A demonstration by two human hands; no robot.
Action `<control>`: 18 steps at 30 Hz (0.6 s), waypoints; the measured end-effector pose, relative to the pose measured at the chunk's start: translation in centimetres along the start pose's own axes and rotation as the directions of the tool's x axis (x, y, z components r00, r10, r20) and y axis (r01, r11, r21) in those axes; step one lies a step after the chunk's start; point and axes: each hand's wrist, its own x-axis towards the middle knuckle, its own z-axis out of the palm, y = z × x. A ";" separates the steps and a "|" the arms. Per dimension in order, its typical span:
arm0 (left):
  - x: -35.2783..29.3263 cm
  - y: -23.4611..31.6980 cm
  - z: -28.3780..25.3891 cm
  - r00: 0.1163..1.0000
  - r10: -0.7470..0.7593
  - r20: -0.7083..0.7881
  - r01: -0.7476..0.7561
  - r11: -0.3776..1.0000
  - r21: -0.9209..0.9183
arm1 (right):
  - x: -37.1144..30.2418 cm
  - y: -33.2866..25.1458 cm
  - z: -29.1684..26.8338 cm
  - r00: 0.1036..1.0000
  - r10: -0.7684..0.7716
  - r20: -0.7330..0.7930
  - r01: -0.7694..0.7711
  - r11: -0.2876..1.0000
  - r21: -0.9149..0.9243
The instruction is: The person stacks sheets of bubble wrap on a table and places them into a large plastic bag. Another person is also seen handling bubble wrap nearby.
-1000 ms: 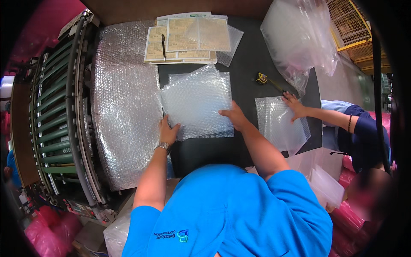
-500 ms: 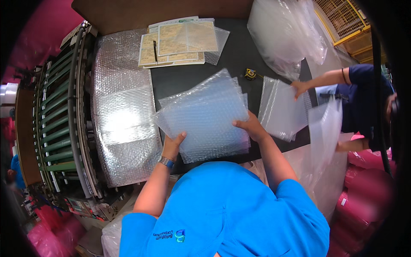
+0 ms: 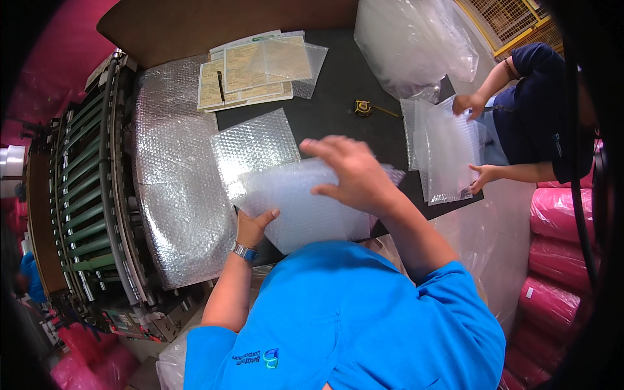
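A stack of clear bubble wrap sheets [image 3: 312, 211] tilts up off the table edge in front of me. My left hand [image 3: 253, 227] grips its lower left corner, thumb on top and fingers hidden beneath. Over the stack's far side is my right hand [image 3: 351, 172], slightly blurred, with its fingers stretched and the thumb apart. Whether it touches the top sheet, I cannot tell. Just beyond the stack, a single bubble wrap piece [image 3: 257, 140] lies flat on the dark tabletop [image 3: 344, 71], its near part covered by the stack.
On the right, a co-worker's hands [image 3: 478, 175] hold another stack of clear sheets [image 3: 442, 149]. A yellow tape measure [image 3: 363, 108], papers [image 3: 266, 65] with a pen [image 3: 220, 86], and a large plastic bag [image 3: 416, 45] lie farther back. Bubble wrap [image 3: 185, 188] runs beside a roller conveyor [image 3: 84, 188].
My right hand has left the stack's right edge and swung up and left over it. A bubble wrap piece now shows beyond the stack. The co-worker's loose sheets have joined the right-hand stack.
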 end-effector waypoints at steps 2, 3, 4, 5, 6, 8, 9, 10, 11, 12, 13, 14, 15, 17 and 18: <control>0.6 -1.5 -0.1 0.988 -0.081 -0.132 0.068 0.992 -0.105 | -0.3 2.9 1.0 0.924 -0.058 -0.378 0.041 0.998 -0.053; 1.0 -2.5 -0.1 0.974 -0.126 -0.186 0.097 0.983 -0.157 | -1.0 5.7 2.7 0.904 0.165 -0.394 -0.086 0.974 0.210; 1.5 -4.0 -0.6 0.967 -0.203 -0.151 0.169 0.963 -0.210 | -2.1 9.4 5.2 0.883 0.398 -0.250 -0.285 0.877 0.387; 2.1 -6.1 -1.6 0.954 -0.278 -0.116 0.240 0.935 -0.261 | -3.5 12.8 8.2 0.809 0.584 -0.064 -0.472 0.712 0.520; 2.4 -7.4 -2.0 0.934 -0.350 -0.079 0.310 0.898 -0.313 | -4.8 14.7 10.7 0.715 0.684 0.143 -0.644 0.566 0.514; 2.3 -8.3 -1.3 0.846 -0.512 -0.149 0.447 0.833 -0.327 | -7.7 15.9 14.8 0.524 0.741 0.420 -0.847 0.399 0.352; 2.1 -8.7 -0.9 0.789 -0.586 -0.185 0.508 0.791 -0.340 | -9.0 15.8 17.0 0.466 0.772 0.433 -0.884 0.424 0.195; 1.9 -9.1 -0.4 0.798 -0.558 -0.229 0.500 0.824 -0.266 | -9.9 15.7 19.2 0.514 0.769 0.380 -0.855 0.424 0.298; 1.8 -9.6 0.3 0.806 -0.525 -0.274 0.490 0.851 -0.190 | -10.6 15.4 21.3 0.558 0.764 0.324 -0.813 0.424 0.398; 1.6 -9.6 1.0 0.810 -0.492 -0.319 0.482 0.869 -0.114 | -10.4 13.6 22.1 0.592 0.740 0.320 -0.732 0.328 0.597; 1.4 -9.4 1.5 0.784 -0.533 -0.317 0.512 0.845 -0.153 | -10.2 12.8 21.9 0.625 0.667 0.406 -0.717 0.285 0.635; 1.1 -9.2 1.5 0.791 -0.539 -0.290 0.502 0.842 -0.196 | -9.4 11.3 20.3 0.654 0.582 0.483 -0.705 0.238 0.668; 1.0 -8.8 1.9 0.804 -0.539 -0.251 0.492 0.840 -0.229 | -9.9 12.7 21.2 0.674 0.533 0.511 -0.718 0.308 0.625; 0.9 -9.4 1.6 0.853 -0.493 -0.174 0.438 0.855 -0.276 | -10.5 16.7 23.6 0.697 0.429 0.575 -0.717 0.451 0.532; 0.9 -10.7 0.9 0.885 -0.445 -0.139 0.391 0.871 -0.298 | -9.8 16.9 22.8 0.693 0.435 0.575 -0.719 0.360 0.594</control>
